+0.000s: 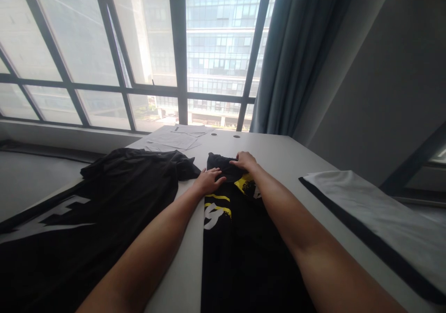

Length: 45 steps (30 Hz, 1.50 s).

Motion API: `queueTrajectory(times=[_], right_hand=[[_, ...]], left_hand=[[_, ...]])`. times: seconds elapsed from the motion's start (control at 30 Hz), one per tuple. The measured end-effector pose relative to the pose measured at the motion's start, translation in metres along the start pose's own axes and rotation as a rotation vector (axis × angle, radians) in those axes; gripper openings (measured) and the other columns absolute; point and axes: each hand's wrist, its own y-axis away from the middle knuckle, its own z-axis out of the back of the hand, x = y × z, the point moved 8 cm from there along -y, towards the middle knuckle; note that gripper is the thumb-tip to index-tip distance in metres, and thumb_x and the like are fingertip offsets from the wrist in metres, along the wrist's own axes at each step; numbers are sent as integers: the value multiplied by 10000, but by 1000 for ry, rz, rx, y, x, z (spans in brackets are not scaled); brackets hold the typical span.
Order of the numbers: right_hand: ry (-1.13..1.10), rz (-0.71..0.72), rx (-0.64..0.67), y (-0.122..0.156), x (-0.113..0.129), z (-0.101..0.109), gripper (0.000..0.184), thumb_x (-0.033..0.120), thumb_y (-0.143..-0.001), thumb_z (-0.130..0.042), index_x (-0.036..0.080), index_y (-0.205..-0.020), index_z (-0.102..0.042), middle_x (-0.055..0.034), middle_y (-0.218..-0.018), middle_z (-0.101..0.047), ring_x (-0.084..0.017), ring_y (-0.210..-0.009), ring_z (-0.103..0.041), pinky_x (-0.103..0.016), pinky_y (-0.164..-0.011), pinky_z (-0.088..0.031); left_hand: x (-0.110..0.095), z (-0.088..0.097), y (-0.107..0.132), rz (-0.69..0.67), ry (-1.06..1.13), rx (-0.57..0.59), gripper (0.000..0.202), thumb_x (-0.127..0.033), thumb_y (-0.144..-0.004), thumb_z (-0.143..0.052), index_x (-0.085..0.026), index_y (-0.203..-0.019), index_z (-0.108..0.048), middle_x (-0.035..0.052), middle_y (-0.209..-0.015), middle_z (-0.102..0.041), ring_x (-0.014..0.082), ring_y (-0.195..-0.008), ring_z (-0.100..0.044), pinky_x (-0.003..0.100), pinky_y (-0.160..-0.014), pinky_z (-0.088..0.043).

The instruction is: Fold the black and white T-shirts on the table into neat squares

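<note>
A black shirt (244, 238) with yellow stripes and white lettering lies lengthwise on the white table (275, 153), its long sides folded in. My left hand (209, 181) rests flat on its upper left edge, fingers apart, near the yellow stripes. At the far end, my right hand (245, 160) has its fingers closed on the dark fabric by the upper right corner. The fabric between my hands looks bunched. My right forearm covers part of the shirt's right side.
Another black shirt (132, 201) with a large grey-white print is spread at the left. Paper sheets (174, 139) lie at the table's far end, near two round grommets. Folded white and black cloth (376, 215) sits at the right. Windows and a grey curtain (303, 48) stand behind.
</note>
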Motion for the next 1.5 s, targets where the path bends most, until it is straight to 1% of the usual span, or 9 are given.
queueTrajectory(times=[0.2, 0.47, 0.6, 0.77, 0.9, 1.0, 1.13, 1.37, 1.5], right_hand=[[67, 60, 31, 3, 9, -7, 243, 343, -863, -683, 223, -1060, -761, -105, -1147, -721, -246, -1031, -676, -314, -843, -514], [-88, 230, -149, 3, 27, -3, 370, 319, -939, -565, 215, -1280, -662, -93, -1331, -631, -223, -1200, -587, -285, -1003, -432], [-71, 137, -25, 5, 13, -19, 538, 392, -962, -537, 222, -1469, -470, -124, -1499, -480, -253, -1347, -467, -387, -1122, -325], [36, -176, 59, 20, -9, -25, 593, 542, -979, -409, 164, -1423, -520, -217, -1504, -429, -373, -1388, -388, -595, -1115, -255], [14, -113, 246, 30, 0, -44, 771, 696, -914, -414, 225, -1525, -400, -185, -1596, -293, -412, -1426, -323, -574, -1120, -284], [16, -89, 352, 32, 1, -58, 928, 788, -860, -405, 248, -1593, -223, -167, -1654, -113, -439, -1493, -106, -616, -1144, -207], [-11, -128, 388, 25, 0, -64, 890, 782, -902, -275, 270, -1607, -95, -131, -1667, 38, -437, -1498, 50, -718, -1114, -102], [-29, -136, 368, 13, 2, -55, 856, 758, -925, -234, 256, -1606, -109, -140, -1667, 26, -419, -1503, 49, -727, -1110, -85], [10, -37, 277, 25, 10, -41, 781, 693, -951, -318, 242, -1584, -243, -153, -1653, -136, -403, -1505, -81, -682, -1137, -117]], left_hand=[[0, 0, 0, 4, -1, 2, 507, -501, -979, -459, -200, -1365, -594, 98, -1500, -497, 250, -1413, -427, 508, -1219, -185], [-8, 10, 3, -45, -35, -84, 463, -487, -962, -499, -270, -1360, -591, 47, -1526, -473, 251, -1446, -370, 529, -1213, -187], [-6, 3, 4, -16, -46, 6, 442, -515, -963, -488, -299, -1329, -609, 24, -1484, -528, 251, -1421, -406, 546, -1202, -194], [-5, 4, 4, 31, -69, -4, 439, -556, -948, -495, -309, -1280, -644, 15, -1451, -565, 256, -1381, -453, 538, -1202, -192], [-4, 7, 4, 40, -78, -50, 465, -584, -935, -499, -287, -1248, -671, 37, -1392, -615, 266, -1326, -509, 522, -1204, -193], [-2, 7, 3, 44, -35, -43, 483, -588, -943, -476, -279, -1261, -668, 43, -1400, -610, 264, -1335, -503, 521, -1211, -175], [3, 12, 2, 66, 49, -86, 479, -576, -953, -463, -282, -1272, -667, 42, -1425, -588, 268, -1336, -507, 517, -1207, -205], [8, 12, 2, 68, 49, -76, 431, -521, -923, -535, -255, -1210, -715, 47, -1383, -622, 287, -1296, -547, 491, -1190, -278], [8, 6, 1, 57, -11, -44, 432, -501, -890, -587, -257, -1229, -697, 58, -1410, -599, 300, -1328, -514, 504, -1184, -278]])
